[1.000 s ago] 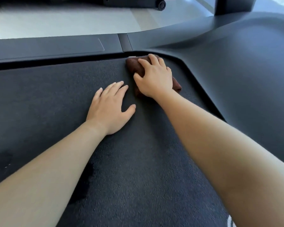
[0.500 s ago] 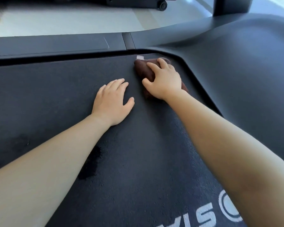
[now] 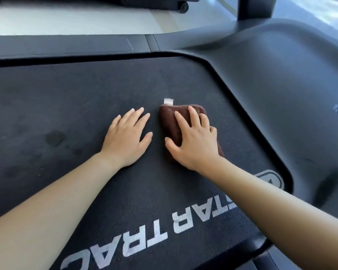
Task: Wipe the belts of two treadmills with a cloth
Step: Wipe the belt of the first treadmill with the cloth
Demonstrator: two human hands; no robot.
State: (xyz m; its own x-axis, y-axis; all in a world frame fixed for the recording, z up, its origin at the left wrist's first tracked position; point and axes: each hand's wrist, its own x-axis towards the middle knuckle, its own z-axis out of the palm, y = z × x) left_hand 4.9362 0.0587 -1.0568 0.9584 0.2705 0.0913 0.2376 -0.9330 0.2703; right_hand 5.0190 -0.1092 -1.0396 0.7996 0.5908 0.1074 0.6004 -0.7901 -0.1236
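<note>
A dark textured treadmill belt [image 3: 70, 98] with white lettering fills most of the head view. A folded brown cloth [image 3: 169, 118] with a small white tag lies on it near the middle. My right hand [image 3: 193, 141] presses flat on the cloth, fingers spread over it. My left hand [image 3: 128, 137] rests flat on the bare belt just left of the cloth, fingers apart, holding nothing. Darker damp patches mark the belt at the left.
The treadmill's black side rail [image 3: 66, 45] runs along the far edge, and its motor cover [image 3: 281, 84] curves around at the right. An upright post [image 3: 256, 8] rises at the top right. A second machine's base with a wheel [image 3: 182, 5] stands on the pale floor beyond.
My right hand has dragged the cloth back from the belt's far corner toward me. My left hand has stayed flat on the belt beside it. The belt's white lettering has come into view.
</note>
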